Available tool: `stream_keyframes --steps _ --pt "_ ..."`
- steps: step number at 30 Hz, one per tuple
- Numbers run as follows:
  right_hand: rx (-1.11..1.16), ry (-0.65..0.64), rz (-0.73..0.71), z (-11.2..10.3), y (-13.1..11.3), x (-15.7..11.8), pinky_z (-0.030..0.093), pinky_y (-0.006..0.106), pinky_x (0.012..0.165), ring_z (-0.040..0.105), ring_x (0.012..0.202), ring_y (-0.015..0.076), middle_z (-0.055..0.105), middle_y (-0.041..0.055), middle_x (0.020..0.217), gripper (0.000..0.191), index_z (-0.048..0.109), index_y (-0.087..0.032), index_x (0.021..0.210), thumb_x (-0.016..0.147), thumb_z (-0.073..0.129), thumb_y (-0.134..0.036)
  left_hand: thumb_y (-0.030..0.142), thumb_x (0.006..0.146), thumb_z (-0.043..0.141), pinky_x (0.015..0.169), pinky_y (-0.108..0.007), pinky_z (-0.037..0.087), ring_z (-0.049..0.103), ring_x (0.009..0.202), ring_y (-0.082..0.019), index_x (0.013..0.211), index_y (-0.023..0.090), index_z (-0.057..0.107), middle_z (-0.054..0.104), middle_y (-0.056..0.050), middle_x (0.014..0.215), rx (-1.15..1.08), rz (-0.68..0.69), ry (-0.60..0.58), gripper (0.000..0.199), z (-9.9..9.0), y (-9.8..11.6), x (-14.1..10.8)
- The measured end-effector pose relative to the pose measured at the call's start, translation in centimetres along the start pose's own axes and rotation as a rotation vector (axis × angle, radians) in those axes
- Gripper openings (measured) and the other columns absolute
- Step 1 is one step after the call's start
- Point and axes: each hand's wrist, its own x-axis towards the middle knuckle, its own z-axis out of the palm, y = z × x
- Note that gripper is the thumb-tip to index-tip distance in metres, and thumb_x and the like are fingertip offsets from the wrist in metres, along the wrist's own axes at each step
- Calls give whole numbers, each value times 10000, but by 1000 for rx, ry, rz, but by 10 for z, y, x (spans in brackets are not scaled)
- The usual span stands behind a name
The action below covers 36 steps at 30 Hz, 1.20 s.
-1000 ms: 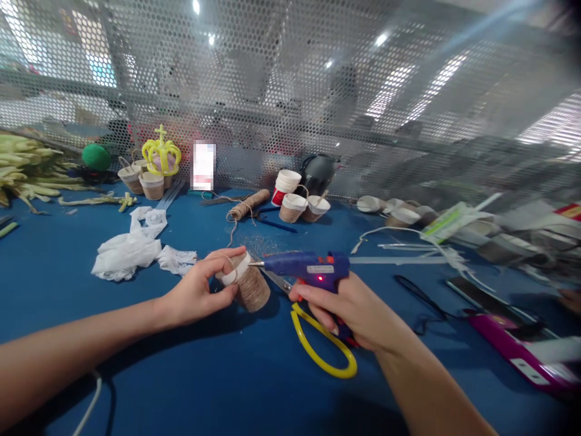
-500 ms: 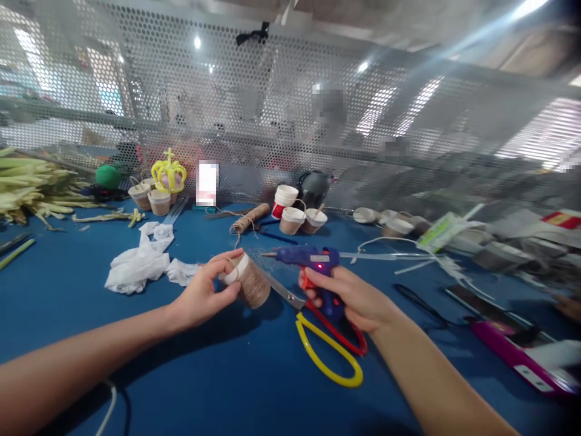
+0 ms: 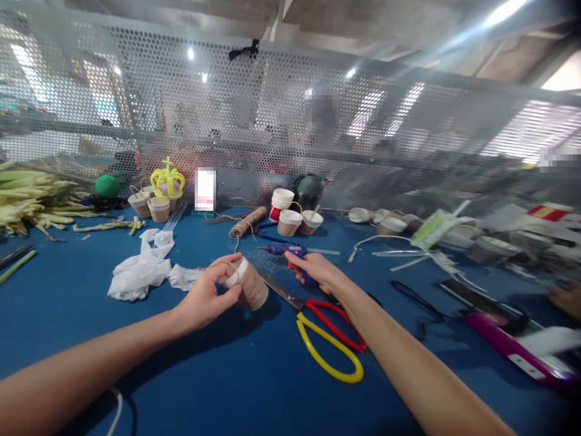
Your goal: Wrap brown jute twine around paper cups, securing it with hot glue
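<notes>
Between the fingers and thumb of my left hand (image 3: 211, 295) is a small twine-wrapped cup (image 3: 255, 287) with a white rim, tilted over the blue table. A strand of twine runs from it toward a twine roll (image 3: 249, 221) lying behind. My right hand (image 3: 315, 270) is closed around the handle of a blue glue gun (image 3: 284, 249), its nozzle pointing left and a clear glue stick showing at its back. Scissors (image 3: 299, 306) with one red and one yellow handle lie open below the glue gun, their blade tips partly hidden by the cup.
Crumpled white cloth (image 3: 138, 272) lies left of my left hand. Small finished cups (image 3: 289, 223) stand at the back. Dried stalks (image 3: 31, 197) pile up at far left. A purple power strip (image 3: 503, 345) and loose glue sticks (image 3: 399, 253) are at right. Perforated metal screen (image 3: 236, 121) closes the back.
My right hand has carried the glue gun away from me, toward the back of the table and slightly left. My left hand still holds the cup in nearly the same place.
</notes>
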Motion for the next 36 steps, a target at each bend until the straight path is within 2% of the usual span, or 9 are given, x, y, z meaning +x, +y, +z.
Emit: stream_keyframes --steps 8,11,13,16,18,20,25,30,36 --pt "-367 59 -48 -2 3 3 429 256 482 529 438 134 498 22 441 407 514 -149 493 804 487 -411 148 704 506 956 -404 322 415 1189 -246 634 179 423 501 -174 1210 11 22 -21 113 -2 -1 0" --pt "-513 148 -148 -3 -6 -6 442 345 664 600 700 245 574 101 569 365 507 -154 456 768 546 -339 140 698 504 955 -396 323 419 1183 -242 633 179 423 510 -176 1193 10 26 -28 111 -2 1 0" --pt "-554 177 -272 0 -17 -20 404 371 790 565 890 271 611 128 760 268 561 -150 545 766 552 -301 133 697 505 952 -393 326 421 1178 -244 634 179 425 520 -174 1178 9 30 -46 112 -1 4 -1" --pt "-536 59 -476 14 -38 -47 402 275 819 553 915 176 613 55 928 167 623 -190 762 792 526 -322 130 694 509 937 -382 345 437 1157 -250 635 178 431 535 -158 1158 5 20 -94 110 0 9 -3" --pt "-442 -133 -672 26 -51 -62 421 249 788 558 893 147 609 43 952 174 617 -185 790 811 498 -310 132 692 509 919 -364 367 468 1117 -248 639 174 445 557 -136 1115 6 18 -129 93 1 13 -5" --pt "-408 -241 -754 38 -59 -71 429 280 762 559 864 166 605 65 930 202 594 -165 705 791 520 -332 133 696 498 892 -329 396 507 1053 -231 669 163 491 590 -102 1022 15 39 -179 41 1 17 -6" --pt "-376 -418 -664 50 -64 -76 435 294 668 568 767 173 607 68 876 233 493 -162 567 746 560 -296 99 679 485 870 -294 414 532 984 -206 864 153 571 597 -64 983 32 68 -245 211 0 21 -6" --pt "-169 -324 -626 40 -56 -79 414 309 787 556 901 172 584 68 966 116 519 -165 638 747 545 -197 95 681 492 863 -299 414 539 976 -200 655 161 480 585 -83 1061 -39 -7 -245 71 -2 20 -5" --pt "-7 -257 -649 29 -42 -83 393 310 838 543 917 158 592 43 901 124 509 -178 656 758 551 -234 127 680 504 850 -322 418 523 1040 -231 676 174 439 534 -105 1179 -110 -88 -260 81 -2 18 -5"
